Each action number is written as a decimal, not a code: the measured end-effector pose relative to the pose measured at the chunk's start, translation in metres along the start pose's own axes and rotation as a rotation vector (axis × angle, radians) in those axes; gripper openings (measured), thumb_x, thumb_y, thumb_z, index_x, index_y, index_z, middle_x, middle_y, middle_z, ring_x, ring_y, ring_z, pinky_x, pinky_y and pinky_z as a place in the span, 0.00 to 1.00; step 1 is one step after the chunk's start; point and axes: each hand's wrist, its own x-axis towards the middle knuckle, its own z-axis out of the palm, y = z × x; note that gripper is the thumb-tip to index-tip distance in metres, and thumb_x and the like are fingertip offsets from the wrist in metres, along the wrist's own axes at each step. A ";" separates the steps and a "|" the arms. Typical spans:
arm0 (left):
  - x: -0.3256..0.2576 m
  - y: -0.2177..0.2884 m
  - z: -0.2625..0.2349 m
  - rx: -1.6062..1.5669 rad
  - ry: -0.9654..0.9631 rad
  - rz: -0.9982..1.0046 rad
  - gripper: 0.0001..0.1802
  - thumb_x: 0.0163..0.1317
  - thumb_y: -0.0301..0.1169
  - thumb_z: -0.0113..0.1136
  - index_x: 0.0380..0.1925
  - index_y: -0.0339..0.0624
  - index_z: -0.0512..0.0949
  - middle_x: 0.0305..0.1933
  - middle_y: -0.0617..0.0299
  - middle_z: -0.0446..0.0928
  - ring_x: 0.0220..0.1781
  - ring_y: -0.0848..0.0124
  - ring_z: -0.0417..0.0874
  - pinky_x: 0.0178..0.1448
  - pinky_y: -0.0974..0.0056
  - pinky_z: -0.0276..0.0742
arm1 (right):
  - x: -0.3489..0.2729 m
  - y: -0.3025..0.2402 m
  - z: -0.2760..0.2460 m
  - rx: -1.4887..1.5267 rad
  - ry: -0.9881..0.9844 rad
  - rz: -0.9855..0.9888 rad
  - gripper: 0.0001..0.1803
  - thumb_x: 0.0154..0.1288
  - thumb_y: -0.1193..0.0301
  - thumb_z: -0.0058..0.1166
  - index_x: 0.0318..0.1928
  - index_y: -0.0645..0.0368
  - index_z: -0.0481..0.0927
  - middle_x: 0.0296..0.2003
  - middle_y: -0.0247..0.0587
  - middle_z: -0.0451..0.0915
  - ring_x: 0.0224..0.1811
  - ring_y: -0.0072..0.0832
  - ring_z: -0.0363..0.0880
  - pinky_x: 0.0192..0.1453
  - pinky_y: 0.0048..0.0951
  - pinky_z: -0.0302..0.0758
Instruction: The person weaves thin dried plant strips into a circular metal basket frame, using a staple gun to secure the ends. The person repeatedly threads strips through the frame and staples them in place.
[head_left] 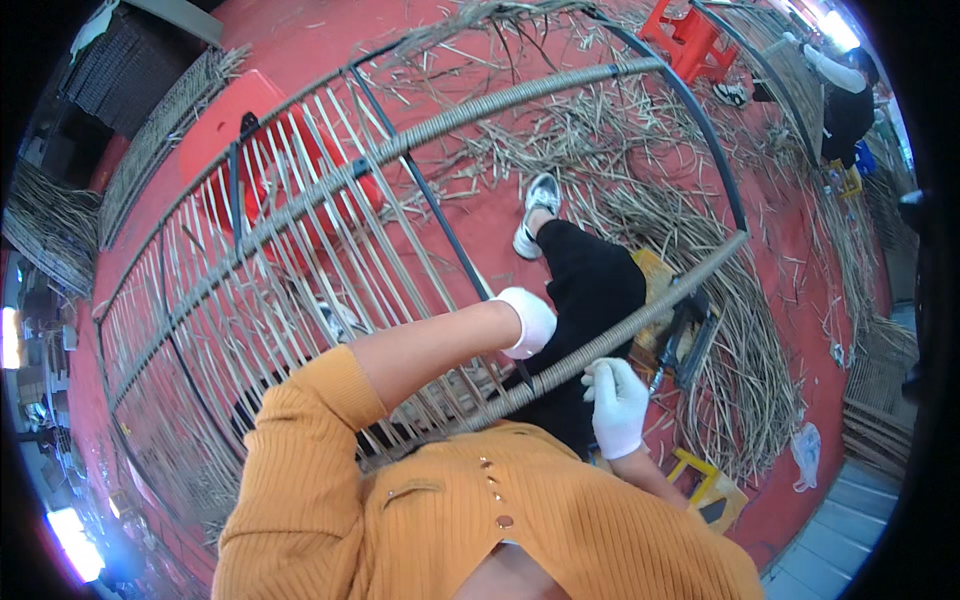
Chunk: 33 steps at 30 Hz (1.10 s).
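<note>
A large curved metal frame (425,195) lies across my lap, its bars wrapped in brownish wicker strand. Pale strands run side by side over its left part; the right part is open framework. My left hand (531,322), in a white glove, reaches over the frame near a dark cross bar, its fingers bent down out of sight. Beside the near wrapped bar (640,318) is my right hand (617,405), also white-gloved, with fingers curled and pressed together. Whatever it pinches, if anything, is too small to make out.
Loose wicker strands (735,370) lie in heaps on the red floor. A black power tool (688,335) sits right of my knee, near a yellow-framed object (705,485). Red plastic stools (690,45) stand beyond. Another person (848,105) works at far right.
</note>
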 end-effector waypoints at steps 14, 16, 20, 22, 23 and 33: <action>-0.027 -0.004 0.008 -0.146 0.411 0.152 0.15 0.62 0.40 0.60 0.43 0.46 0.86 0.42 0.54 0.85 0.47 0.53 0.85 0.52 0.51 0.81 | -0.008 0.063 0.037 0.131 -0.438 0.291 0.11 0.63 0.74 0.49 0.34 0.68 0.84 0.24 0.44 0.82 0.22 0.29 0.80 0.29 0.31 0.75; -0.064 -0.055 -0.016 -0.058 1.074 -0.077 0.12 0.60 0.38 0.61 0.39 0.47 0.86 0.39 0.53 0.85 0.43 0.53 0.85 0.50 0.52 0.81 | -0.014 0.058 0.037 0.067 -0.498 0.353 0.12 0.60 0.71 0.51 0.33 0.68 0.84 0.25 0.48 0.83 0.23 0.34 0.80 0.32 0.35 0.76; -0.137 -0.173 -0.021 0.174 1.457 -0.698 0.13 0.68 0.40 0.56 0.44 0.49 0.84 0.42 0.51 0.84 0.46 0.50 0.85 0.50 0.52 0.80 | -0.018 0.057 0.040 -0.002 -0.582 0.305 0.13 0.58 0.69 0.52 0.30 0.67 0.84 0.26 0.49 0.84 0.28 0.37 0.82 0.37 0.36 0.76; -0.150 -0.205 -0.002 0.007 1.434 -0.681 0.13 0.70 0.38 0.56 0.47 0.47 0.84 0.43 0.52 0.85 0.46 0.54 0.85 0.51 0.56 0.79 | -0.020 0.054 0.041 0.014 -0.611 0.357 0.13 0.59 0.69 0.52 0.30 0.67 0.84 0.24 0.45 0.83 0.28 0.35 0.81 0.37 0.36 0.76; -0.154 -0.215 0.006 -0.075 1.379 -0.669 0.13 0.70 0.36 0.57 0.48 0.45 0.84 0.42 0.54 0.85 0.44 0.58 0.86 0.51 0.60 0.79 | -0.022 0.051 0.039 0.022 -0.633 0.398 0.13 0.60 0.68 0.52 0.31 0.67 0.84 0.25 0.44 0.83 0.29 0.33 0.81 0.39 0.35 0.76; -0.151 -0.212 0.000 -0.433 1.203 -0.599 0.21 0.69 0.47 0.56 0.50 0.45 0.84 0.45 0.47 0.85 0.50 0.51 0.85 0.57 0.55 0.77 | 0.017 -0.072 0.011 0.394 -0.738 0.264 0.11 0.70 0.68 0.53 0.36 0.64 0.80 0.38 0.40 0.83 0.42 0.26 0.80 0.50 0.28 0.74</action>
